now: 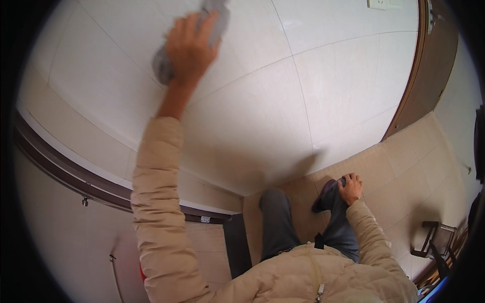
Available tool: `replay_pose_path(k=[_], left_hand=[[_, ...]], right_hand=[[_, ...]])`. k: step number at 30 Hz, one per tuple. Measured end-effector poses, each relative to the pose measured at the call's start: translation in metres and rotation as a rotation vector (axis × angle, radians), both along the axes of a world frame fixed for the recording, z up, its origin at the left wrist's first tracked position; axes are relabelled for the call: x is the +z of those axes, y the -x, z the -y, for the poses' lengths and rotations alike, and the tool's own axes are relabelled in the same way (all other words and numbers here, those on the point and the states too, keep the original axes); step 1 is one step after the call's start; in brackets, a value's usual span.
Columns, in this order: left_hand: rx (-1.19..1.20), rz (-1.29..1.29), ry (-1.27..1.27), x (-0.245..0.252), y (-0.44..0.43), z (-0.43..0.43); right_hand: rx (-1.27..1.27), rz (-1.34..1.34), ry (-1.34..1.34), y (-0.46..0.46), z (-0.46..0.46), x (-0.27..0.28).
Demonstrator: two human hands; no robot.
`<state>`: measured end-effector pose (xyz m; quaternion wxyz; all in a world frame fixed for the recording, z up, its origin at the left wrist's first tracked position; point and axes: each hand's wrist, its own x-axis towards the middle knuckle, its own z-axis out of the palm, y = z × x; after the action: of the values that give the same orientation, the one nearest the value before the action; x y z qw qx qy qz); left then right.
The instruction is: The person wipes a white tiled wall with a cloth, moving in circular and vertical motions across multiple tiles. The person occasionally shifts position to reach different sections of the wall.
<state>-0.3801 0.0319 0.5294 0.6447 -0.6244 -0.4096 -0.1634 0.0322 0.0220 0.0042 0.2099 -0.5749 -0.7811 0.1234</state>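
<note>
My left hand [193,47] presses a grey cloth [163,66] against the white tiled wall [246,98], high up at the upper left. Parts of the cloth show on both sides of the hand, and its upper end is blurred. My right hand [351,188] rests on my knee in grey trousers [335,216], fingers over the kneecap, with no object visible in it. Both arms are in beige quilted sleeves.
A brown door [432,75] with a metal handle stands at the right, near a wall socket [377,4]. A dark-framed stool [441,236] is on the tiled floor [413,181] at the lower right. A dark door frame [75,189] curves along the left.
</note>
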Motion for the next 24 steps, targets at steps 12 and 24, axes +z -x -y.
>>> replay_pose_path(k=[12,24], left_hand=[[-0.098,-0.169,0.635,-0.116,0.002,0.057],[0.168,0.087,-0.438,0.238,0.099,0.099]], right_hand=[[-0.014,-0.077,0.027,-0.011,0.005,0.001],[-0.016,-0.062,0.029,-0.003,0.001,0.001]])
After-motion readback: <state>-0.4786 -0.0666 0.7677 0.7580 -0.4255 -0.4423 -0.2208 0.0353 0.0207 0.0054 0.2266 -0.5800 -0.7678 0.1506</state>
